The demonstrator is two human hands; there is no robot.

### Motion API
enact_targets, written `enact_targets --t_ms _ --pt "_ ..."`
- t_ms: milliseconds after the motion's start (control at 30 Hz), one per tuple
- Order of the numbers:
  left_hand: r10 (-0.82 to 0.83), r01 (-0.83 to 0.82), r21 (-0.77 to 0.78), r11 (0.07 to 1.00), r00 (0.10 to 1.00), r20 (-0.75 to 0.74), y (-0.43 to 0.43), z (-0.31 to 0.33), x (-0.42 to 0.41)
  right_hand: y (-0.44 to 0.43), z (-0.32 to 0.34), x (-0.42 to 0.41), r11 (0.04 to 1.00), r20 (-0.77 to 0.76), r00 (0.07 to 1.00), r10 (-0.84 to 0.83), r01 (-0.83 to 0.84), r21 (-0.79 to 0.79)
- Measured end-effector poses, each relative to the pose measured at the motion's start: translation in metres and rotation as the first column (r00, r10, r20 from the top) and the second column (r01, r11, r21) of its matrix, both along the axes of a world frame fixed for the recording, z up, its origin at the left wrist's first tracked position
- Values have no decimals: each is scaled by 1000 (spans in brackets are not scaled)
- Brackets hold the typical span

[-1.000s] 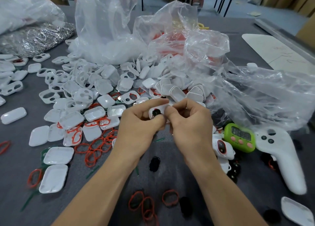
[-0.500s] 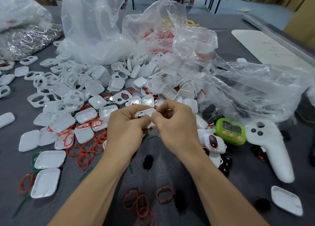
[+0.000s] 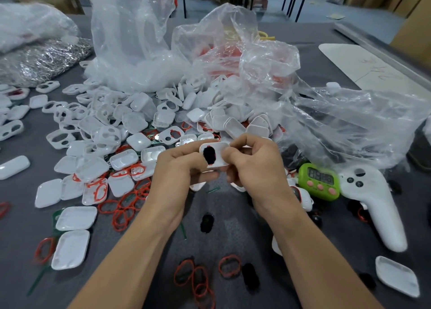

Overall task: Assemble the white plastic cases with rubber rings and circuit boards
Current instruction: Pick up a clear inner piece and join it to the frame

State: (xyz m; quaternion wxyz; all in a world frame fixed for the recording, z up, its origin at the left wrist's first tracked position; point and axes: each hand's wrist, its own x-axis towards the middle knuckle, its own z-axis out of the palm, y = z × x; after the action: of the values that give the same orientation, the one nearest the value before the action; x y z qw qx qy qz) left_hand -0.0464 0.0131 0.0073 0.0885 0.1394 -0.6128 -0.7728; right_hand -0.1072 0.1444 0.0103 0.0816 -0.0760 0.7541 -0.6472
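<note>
Both forearms reach in from bottom edge. Left hand [image 3: 179,168] and right hand [image 3: 251,166] meet mid-frame, fingers curled, pinching one white case [image 3: 218,152] from either end, held above grey table [image 3: 233,206]. Case: glossy rounded rectangle, black oval insert [image 3: 209,155] in face, trace of red at insert's rim. Behind: heap of white shells [image 3: 137,122], crinkled clear bags [image 3: 130,52]. Thin red rubber rings [image 3: 121,206] tangled on cloth, left.

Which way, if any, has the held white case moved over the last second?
No, hardly: the white case keeps its place left of the green timer; only more of its black oval shows now.
</note>
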Motion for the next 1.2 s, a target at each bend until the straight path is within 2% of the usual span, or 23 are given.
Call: enact_targets --t_ms 167,533,833,933,1067,1200 --pt "-6 5 -25 1000 999 -38 1 0 0 2 1 -1 995 27 999 31 -29 -98" --pt "24 -28 -56 998 998 -64 2 2 0 2 9 4 981 -111 993 43 -63 -182" --pt "157 -163 -97 982 985 -64 3 -3 -3 -1 4 7 995 -187 980 63 -77 -69" --pt "192 -200 -176 964 980 -60 3 -7 -3 -2 0 4 997 -173 983 62 -70 -37" --pt "189 -188 -217 958 982 -14 7 -9 -5 -4 -3 2 997 -140 989 39 -47 -55" --pt "186 -189 -262 946 982 -35 9 -10 -4 -6 -7 1 999 -131 991 11 -16 -34"
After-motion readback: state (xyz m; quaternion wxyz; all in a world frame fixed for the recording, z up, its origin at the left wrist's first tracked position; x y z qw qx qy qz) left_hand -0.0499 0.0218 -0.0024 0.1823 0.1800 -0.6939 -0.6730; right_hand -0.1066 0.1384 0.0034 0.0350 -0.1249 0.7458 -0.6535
